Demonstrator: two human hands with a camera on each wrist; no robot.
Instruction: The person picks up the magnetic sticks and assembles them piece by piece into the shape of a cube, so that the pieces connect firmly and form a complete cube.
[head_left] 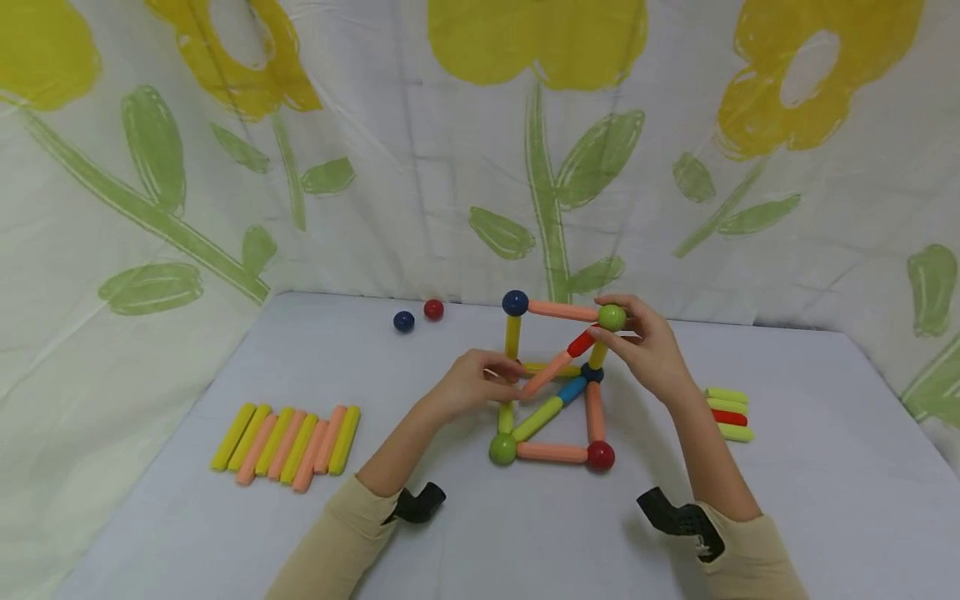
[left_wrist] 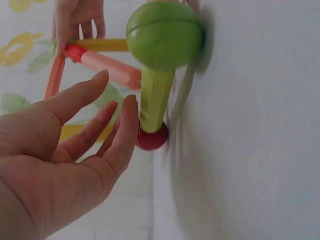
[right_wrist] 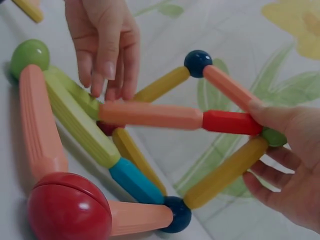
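Note:
A frame of toy sticks and balls stands on the table. My right hand (head_left: pixel 651 346) grips the light-green ball (head_left: pixel 612 317) at its upper right corner, thumb by the end of a short red stick (right_wrist: pixel 231 122). From that ball the red stick and a pink stick (right_wrist: pixel 152 115) run in one slanting line down to the left. Its lower end hangs free of any ball in the right wrist view. My left hand (left_wrist: pixel 75 145) is beside this end, fingers loosely bent and nothing between them. Below, a green ball (head_left: pixel 502 448), a red ball (head_left: pixel 601 456) and a dark blue ball (head_left: pixel 592 372) join the base sticks.
On the left lies a row of yellow and pink sticks (head_left: pixel 287 446). Several short green sticks (head_left: pixel 727 396) and a red one (head_left: pixel 729 417) lie on the right. A loose blue ball (head_left: pixel 403 322) and red ball (head_left: pixel 433 310) rest near the back edge, before a flowered cloth (head_left: pixel 420 208).

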